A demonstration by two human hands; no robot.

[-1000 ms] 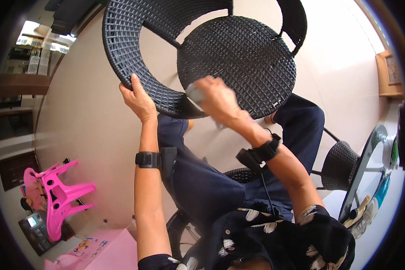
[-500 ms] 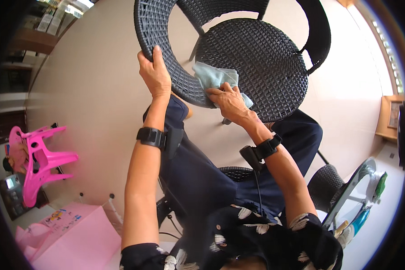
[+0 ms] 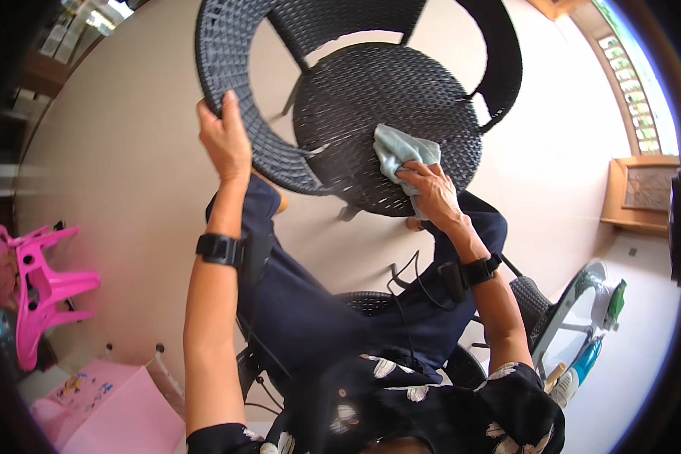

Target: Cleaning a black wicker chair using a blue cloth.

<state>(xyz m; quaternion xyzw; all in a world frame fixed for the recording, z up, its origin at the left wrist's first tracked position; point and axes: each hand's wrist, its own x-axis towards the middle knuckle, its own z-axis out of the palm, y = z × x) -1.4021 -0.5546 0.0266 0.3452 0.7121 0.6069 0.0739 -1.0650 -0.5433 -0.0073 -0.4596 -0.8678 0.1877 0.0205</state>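
Note:
A black woven wicker chair (image 3: 356, 113) with a round seat and a curved backrest and arm band stands before my knees. My left hand (image 3: 225, 144) grips the outer edge of its wide woven band at the left, thumb on top. Under the fingers of my right hand (image 3: 434, 191) is a pale blue-green cloth (image 3: 405, 151), pressed against the right near part of the seat. The cloth is bunched, and one end hangs past the seat's near edge. A small pale strip shows at the inner edge of the band.
A pink plastic stool (image 3: 45, 291) lies tipped at the left, above a pink bag (image 3: 110, 405). At the right are another dark wicker piece (image 3: 531, 303), a grey-rimmed oval frame (image 3: 571, 314) and a blue bottle (image 3: 586, 359). A wooden cabinet (image 3: 620, 193) stands farther right.
My right hand has slid the cloth rightward across the seat, away from the band. My left hand keeps its hold on the chair. The whole view has shifted a little.

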